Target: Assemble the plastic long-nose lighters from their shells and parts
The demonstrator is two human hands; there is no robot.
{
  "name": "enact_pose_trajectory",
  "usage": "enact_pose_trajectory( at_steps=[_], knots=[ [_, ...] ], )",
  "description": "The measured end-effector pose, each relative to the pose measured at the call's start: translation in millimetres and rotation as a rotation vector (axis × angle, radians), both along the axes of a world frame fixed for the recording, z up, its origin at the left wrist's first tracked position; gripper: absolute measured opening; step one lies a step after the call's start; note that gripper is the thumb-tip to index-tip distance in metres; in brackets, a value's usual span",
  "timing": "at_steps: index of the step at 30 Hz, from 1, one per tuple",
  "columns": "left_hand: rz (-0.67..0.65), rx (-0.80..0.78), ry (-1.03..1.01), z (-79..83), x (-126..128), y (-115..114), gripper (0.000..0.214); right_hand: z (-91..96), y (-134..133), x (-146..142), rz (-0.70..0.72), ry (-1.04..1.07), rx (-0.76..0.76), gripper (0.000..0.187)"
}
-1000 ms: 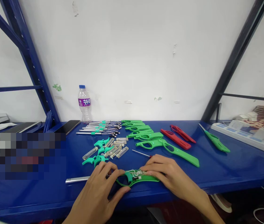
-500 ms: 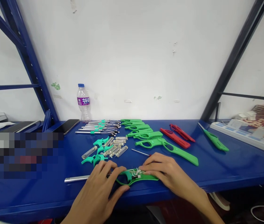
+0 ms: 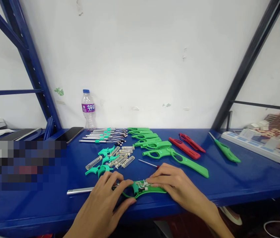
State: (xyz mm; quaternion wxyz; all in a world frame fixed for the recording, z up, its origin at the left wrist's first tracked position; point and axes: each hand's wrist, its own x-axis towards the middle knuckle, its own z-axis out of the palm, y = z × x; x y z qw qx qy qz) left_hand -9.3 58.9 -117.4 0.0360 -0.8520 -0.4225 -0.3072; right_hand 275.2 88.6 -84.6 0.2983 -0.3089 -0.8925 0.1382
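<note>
In front of me at the table's near edge lies an open green lighter casing half, with white wires and a teal trigger inside. Its silver tube sticks out to the left. My left hand grips the casing near the trigger loop, thumb below and fingers above. The fingers of my right hand pinch at a clear fuel tank in the handle, beside its white valve end; most of the tank is hidden under them. A thin screwdriver lies just behind my right hand.
Behind are loose teal triggers, clear tanks, metal tubes with wires, green casing halves and red ones. A bottle stands by the wall; a phone, whole green lighter and power strip flank them.
The whole view has shifted slightly. Both hands keep nearly the same hold, and the right fingertips remain at the tank's valve end.
</note>
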Motion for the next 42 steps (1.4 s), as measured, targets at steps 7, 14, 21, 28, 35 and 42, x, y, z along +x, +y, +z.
enact_pose_trajectory(
  at_steps=[7,14,21,28,35,42],
  knots=[
    [-0.008,-0.018,0.009,0.7,-0.2,0.8,0.033,-0.5,-1.1,-0.4,-0.016,-0.072,0.045,0.041],
    [-0.008,-0.022,-0.001,-0.3,0.1,1.9,0.035,-1.7,-1.9,-2.3,-0.025,-0.062,0.044,0.033],
    [-0.023,-0.014,-0.016,1.0,0.5,0.3,0.033,-1.2,-3.6,-2.5,-0.043,-0.061,-0.008,0.031],
    [-0.028,0.028,-0.022,1.2,0.6,1.9,0.027,-0.4,-3.0,-0.8,-0.019,-0.126,0.003,0.039],
    [-0.034,0.027,-0.013,2.7,-0.1,0.6,0.027,-2.4,-2.1,0.8,-0.006,-0.1,-0.008,0.04],
    [-0.036,0.022,-0.008,4.2,0.4,0.4,0.027,-1.4,-2.9,0.8,0.005,-0.101,-0.026,0.039]
  ],
)
